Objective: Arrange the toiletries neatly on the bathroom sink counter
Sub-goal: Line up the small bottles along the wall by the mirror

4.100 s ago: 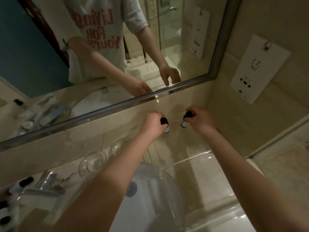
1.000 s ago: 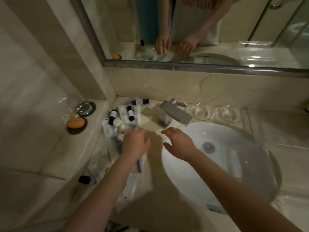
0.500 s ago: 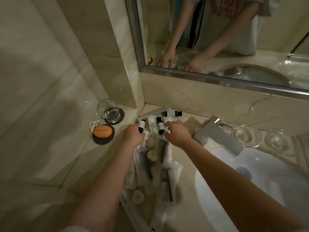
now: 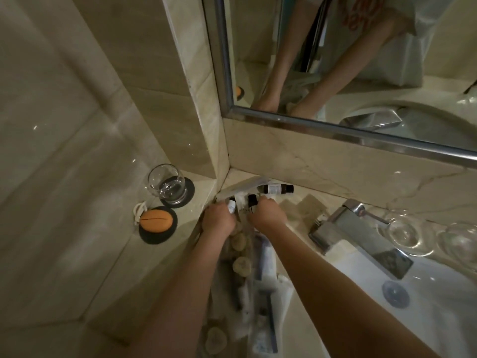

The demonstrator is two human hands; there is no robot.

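Beige marble counter [image 4: 296, 215], back corner left of basin [image 4: 438, 319], mirror [image 4: 361, 60] above.
Left hand [image 4: 218, 223] grips small bottle [image 4: 231, 204]. Right hand [image 4: 267, 215] grips black-capped bottle [image 4: 251, 202].
Both bottles at corner, above sachet pile [image 4: 242, 264].
Third bottle [image 4: 276, 189] lies flat by back wall.
Side ledge [image 4: 200, 200]: glass [image 4: 167, 184], orange sponge [image 4: 156, 220], each on dark coaster.
Faucet [image 4: 361, 236] right of hands.

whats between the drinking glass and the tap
Head view: the toiletry pile, with the left hand gripping a white-labelled bottle, the right hand a dark-capped bottle; a third bottle lies behind them.
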